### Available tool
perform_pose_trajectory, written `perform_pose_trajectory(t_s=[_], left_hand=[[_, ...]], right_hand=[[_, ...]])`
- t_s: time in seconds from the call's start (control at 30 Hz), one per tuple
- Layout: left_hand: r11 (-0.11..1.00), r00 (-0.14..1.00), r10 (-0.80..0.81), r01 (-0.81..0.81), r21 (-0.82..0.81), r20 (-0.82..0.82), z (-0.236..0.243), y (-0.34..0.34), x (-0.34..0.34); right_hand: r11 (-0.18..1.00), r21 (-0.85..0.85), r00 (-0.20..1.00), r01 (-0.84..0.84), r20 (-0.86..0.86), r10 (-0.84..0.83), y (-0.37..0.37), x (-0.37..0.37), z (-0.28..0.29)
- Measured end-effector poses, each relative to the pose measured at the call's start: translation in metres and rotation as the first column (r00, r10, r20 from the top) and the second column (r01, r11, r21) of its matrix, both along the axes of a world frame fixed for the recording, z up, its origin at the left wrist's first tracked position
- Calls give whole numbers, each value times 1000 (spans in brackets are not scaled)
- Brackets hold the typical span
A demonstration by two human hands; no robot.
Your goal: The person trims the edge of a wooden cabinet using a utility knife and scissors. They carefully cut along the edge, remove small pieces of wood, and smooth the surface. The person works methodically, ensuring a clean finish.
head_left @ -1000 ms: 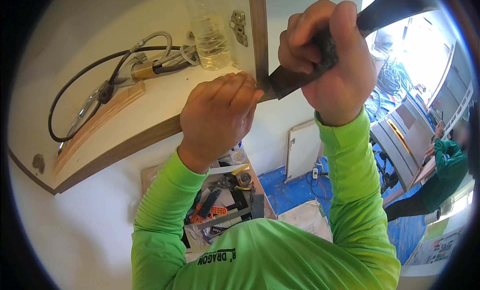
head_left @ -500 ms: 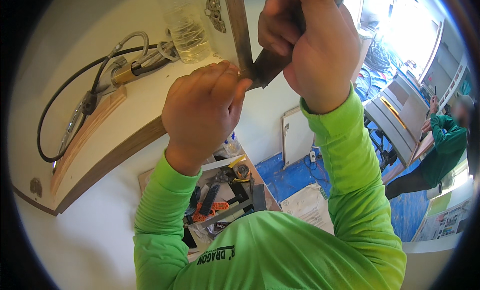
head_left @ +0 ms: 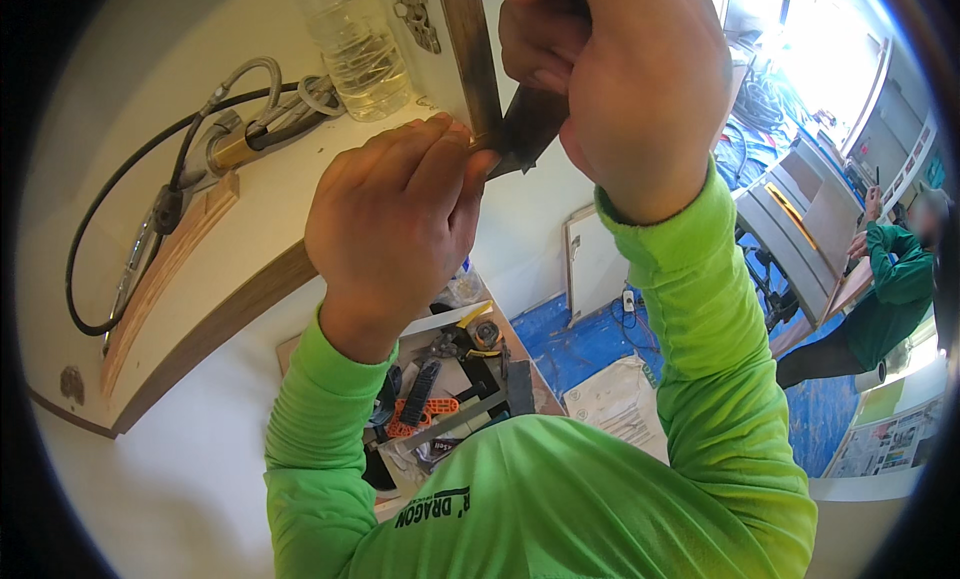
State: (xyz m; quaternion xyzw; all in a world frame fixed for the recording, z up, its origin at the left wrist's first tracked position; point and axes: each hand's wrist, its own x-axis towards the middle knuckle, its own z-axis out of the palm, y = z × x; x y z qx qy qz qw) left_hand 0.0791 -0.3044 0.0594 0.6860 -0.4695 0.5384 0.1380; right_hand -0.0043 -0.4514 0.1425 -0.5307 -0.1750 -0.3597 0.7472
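My left hand (head_left: pixel 390 219) is closed, fingers curled over the cabinet's front edge at the corner beside the vertical wood-edged board (head_left: pixel 465 54). My right hand (head_left: pixel 650 109) is wrapped round a dark, flat blade-like piece (head_left: pixel 532 124), whose lower end meets that corner by my left fingertips; its upper part is hidden behind the hand. On the cream shelf (head_left: pixel 235 269) to the left stand a plastic bottle of pale liquid (head_left: pixel 365 64), a looped black cable with a brass fitting (head_left: pixel 235 151), and a curved wood strip (head_left: pixel 165 269). A metal hinge (head_left: pixel 418 17) is on the upright board.
Below are a tray of tools (head_left: pixel 420 389), blue floor sheeting (head_left: pixel 540 334), a paper sack (head_left: pixel 610 404) and a leaning white panel (head_left: pixel 590 264). At right, a co-worker in dark green (head_left: pixel 895 289) is at a grey work table (head_left: pixel 800 209) with coiled hoses (head_left: pixel 755 99) behind.
My right hand and the dark piece have swung leftward to a steeper angle, nearer the vertical edge. My left hand stays at the corner. The view has shifted, so the cabinet appears further left and higher.
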Motion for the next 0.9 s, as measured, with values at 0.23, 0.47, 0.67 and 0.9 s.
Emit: perform_pose_trajectory(t_s=[0.23, 0.47, 0.67, 0.9], left_hand=[[1000, 1000, -6, 6, -21, 20, -2, 0, 2], [996, 996, -84, 84, -31, -11, 4, 1, -5], [999, 999, -38, 38, -25, -1, 7, 3, -8], [995, 969, -100, 93, -41, -225, 19, 4, -20]], right_hand=[[1000, 4, 1000, -11, -4, 11, 0, 4, 0], [992, 15, 992, -122, 24, 122, -4, 9, -4], [997, -77, 999, 19, -47, -23, -5, 26, -9], [978, -190, 992, 88, 103, -69, -1, 24, -4]])
